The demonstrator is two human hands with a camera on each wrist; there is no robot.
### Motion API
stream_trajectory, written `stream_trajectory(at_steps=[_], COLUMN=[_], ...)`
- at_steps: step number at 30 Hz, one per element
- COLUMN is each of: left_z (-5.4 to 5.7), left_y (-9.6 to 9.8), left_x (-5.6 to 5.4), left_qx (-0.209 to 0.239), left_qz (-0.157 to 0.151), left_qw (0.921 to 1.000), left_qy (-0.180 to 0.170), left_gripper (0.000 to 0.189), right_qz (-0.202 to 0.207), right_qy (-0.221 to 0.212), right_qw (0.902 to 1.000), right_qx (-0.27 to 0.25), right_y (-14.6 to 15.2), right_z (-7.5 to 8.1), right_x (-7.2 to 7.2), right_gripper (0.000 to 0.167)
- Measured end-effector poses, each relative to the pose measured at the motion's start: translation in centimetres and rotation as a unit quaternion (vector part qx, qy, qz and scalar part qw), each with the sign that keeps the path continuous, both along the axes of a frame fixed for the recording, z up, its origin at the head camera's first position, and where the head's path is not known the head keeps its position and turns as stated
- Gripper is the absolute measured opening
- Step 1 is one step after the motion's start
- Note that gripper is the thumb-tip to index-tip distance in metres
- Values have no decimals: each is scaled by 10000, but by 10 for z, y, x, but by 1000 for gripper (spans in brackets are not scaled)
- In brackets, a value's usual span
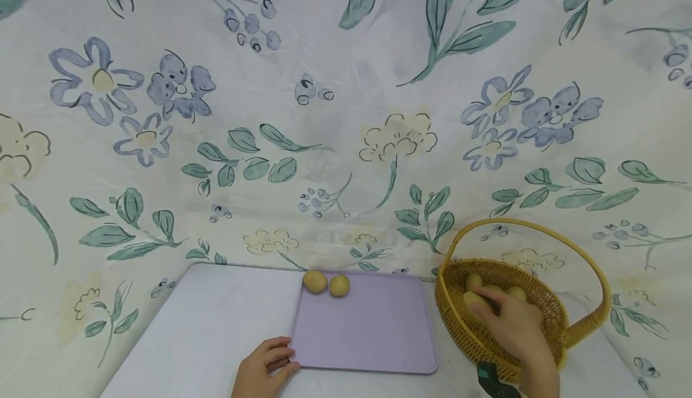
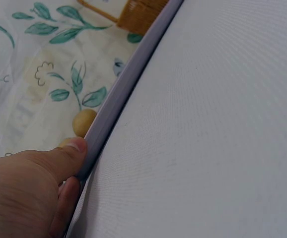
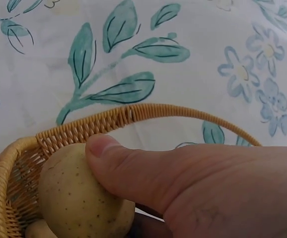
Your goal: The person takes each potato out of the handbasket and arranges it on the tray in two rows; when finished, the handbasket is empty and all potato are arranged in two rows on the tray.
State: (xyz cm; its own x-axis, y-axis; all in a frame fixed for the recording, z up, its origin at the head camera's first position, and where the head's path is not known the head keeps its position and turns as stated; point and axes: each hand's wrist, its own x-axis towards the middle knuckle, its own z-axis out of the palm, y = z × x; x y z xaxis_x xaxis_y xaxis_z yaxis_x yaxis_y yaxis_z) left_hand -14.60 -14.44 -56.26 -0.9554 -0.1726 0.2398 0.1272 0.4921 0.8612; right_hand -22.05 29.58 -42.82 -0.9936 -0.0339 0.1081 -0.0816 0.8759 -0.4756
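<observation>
1. Right hand (image 1: 510, 323): pinches one potato (image 3: 79, 193) within wicker basket (image 1: 453, 314) outline, lower right; cannot tell if lifted clear.
2. Basket: arched handle (image 1: 532, 225); more potatoes (image 1: 517, 293) inside.
3. Left hand (image 1: 265, 368), bottom centre-left: grips lilac tray (image 1: 367, 326) at near corner.
4. Tray, lower centre: two potatoes (image 1: 315, 281) side by side, upper-left corner.

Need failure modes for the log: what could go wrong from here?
1. The potato held by the right hand could slip: it is rounded, with little but the thumb visible on it.
2. Lifting it might knock the rim of the wicker basket, since the hand is down inside.
3. The two potatoes on the lilac tray may roll if the left hand, at its near-left corner, tilts it.
</observation>
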Motion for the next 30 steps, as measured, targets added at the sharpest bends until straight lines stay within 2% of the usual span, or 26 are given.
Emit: stream_trajectory(at_steps=[6,13,20,25,30], left_z=[2,1,1,1,2], left_y=[0,-2,-2,-1,-1], left_x=[0,1,1,0,0], left_qx=[36,-37,-52,44,70], left_qz=[-38,-47,-36,60,-13], left_qw=[9998,9996,9996,9999,9998], left_qy=[-166,-271,-280,-149,-189], left_gripper=[24,24,20,20,20], right_qz=[11,275,373,426,356], right_qy=[74,43,76,251,503], right_qw=[9998,9970,9966,9960,9958], right_qx=[-185,-729,-727,-748,-675], right_y=[-6,-14,-20,-24,-30], right_z=[2,0,-1,-3,-3], right_x=[1,0,-2,-4,-5], right_gripper=[48,41,40,38,36])
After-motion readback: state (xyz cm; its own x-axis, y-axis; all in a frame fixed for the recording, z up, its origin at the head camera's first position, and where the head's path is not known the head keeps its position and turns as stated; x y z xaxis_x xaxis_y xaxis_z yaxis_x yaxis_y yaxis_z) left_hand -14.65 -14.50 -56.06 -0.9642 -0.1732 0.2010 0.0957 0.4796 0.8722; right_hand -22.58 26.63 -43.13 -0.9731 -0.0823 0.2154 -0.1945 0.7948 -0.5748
